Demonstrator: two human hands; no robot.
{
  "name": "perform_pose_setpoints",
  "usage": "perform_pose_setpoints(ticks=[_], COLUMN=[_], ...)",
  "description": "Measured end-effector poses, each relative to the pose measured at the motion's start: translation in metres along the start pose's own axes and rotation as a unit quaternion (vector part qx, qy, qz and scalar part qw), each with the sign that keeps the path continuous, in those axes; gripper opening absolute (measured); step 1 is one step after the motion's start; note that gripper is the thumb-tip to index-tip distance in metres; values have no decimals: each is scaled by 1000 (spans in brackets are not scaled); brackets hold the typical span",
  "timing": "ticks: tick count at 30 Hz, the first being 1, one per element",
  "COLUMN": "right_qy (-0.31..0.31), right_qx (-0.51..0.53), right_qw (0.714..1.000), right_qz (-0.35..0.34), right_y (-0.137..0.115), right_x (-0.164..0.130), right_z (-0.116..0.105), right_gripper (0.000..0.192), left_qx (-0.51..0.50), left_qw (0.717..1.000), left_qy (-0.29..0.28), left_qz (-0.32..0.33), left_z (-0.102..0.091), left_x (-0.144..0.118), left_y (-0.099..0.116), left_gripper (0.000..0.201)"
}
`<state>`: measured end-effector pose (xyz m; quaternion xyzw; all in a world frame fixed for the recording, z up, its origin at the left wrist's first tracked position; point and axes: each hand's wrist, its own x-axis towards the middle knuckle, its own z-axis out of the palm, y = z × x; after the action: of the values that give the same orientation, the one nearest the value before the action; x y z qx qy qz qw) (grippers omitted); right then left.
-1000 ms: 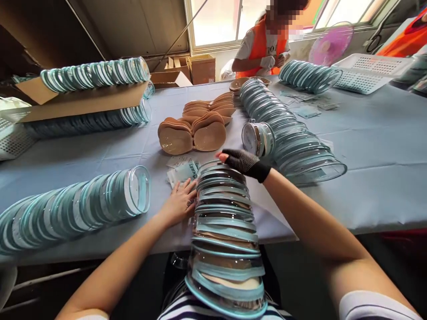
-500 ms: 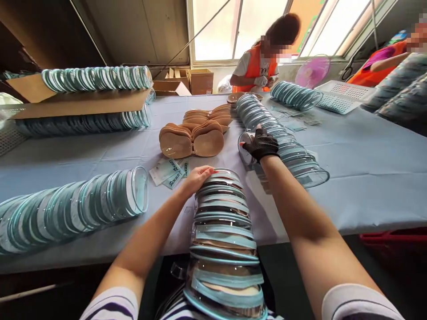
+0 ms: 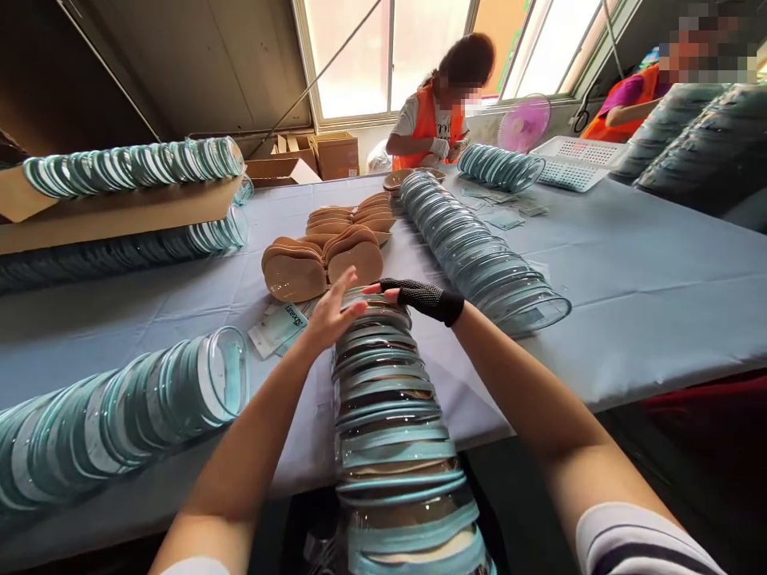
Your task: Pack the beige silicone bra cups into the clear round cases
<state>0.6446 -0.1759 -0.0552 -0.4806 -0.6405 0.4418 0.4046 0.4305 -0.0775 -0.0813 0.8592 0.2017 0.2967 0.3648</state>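
A long stack of clear plastic cases (image 3: 389, 399) with teal bands and beige contents runs from my lap onto the table edge. My bare left hand (image 3: 335, 315) is at the left of its far end, fingers stretched and apart. From the right, my right hand (image 3: 423, 299), in a black fingerless glove, lies across the top of that end with its fingers extended. Whether the fingertips press on the end case is hard to make out. Just beyond are beige stick-on bra cups (image 3: 323, 263) in piles. Printed cards (image 3: 276, 331) lie left of my left hand.
Another row of cases (image 3: 479, 247) lies right of centre, and one (image 3: 120, 419) at front left. Cases on cardboard (image 3: 132, 212) stand at back left. A person in an orange vest (image 3: 425, 124) works across the table, near a white basket (image 3: 578, 164); another is at far right.
My right hand has moved left from beside the right-hand row, where it held a clear case, to the stack's far end. My left hand has lifted and spread its fingers. The view has shifted.
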Motion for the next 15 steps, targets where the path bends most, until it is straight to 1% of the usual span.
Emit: perform_pose_setpoints(ticks=[1,2,3,4,5,7,9,11,13,15], right_qy=[42,97,143,170,176,160,167,179,163,138], right_qx=[31,43,43,39,35,35,40,37,36,38], right_qw=[999,994,989,985,983,986,984,982,985,989], right_qz=[4,6,8,12,20,32,40,43,41,37], right_y=[3,8,15,24,33,49,56,53,45,39], right_x=[-3,-7,-11,-15,-19,-23,-24,-24,-26,-29], right_z=[0,0,0,1,3,7,13,17,18,16], right_gripper=[57,60,63,67,71,77,76,71,66,59], left_qx=[-36,-52,-47,-25,7,64,79,66,51,62], left_qw=[998,996,995,996,997,997,996,997,995,991], left_qy=[-33,-55,-61,-57,-47,-25,-16,-36,-80,-104], left_qz=[-28,-51,-65,-69,-66,-45,-29,-24,-36,-53], left_z=[-4,-8,-10,-12,-13,-12,-10,-7,-7,-9], left_x=[6,12,17,22,26,32,33,28,22,17], left_y=[-2,-4,-6,-7,-8,-10,-12,-14,-12,-8], left_gripper=[71,67,63,59,54,48,48,49,49,50])
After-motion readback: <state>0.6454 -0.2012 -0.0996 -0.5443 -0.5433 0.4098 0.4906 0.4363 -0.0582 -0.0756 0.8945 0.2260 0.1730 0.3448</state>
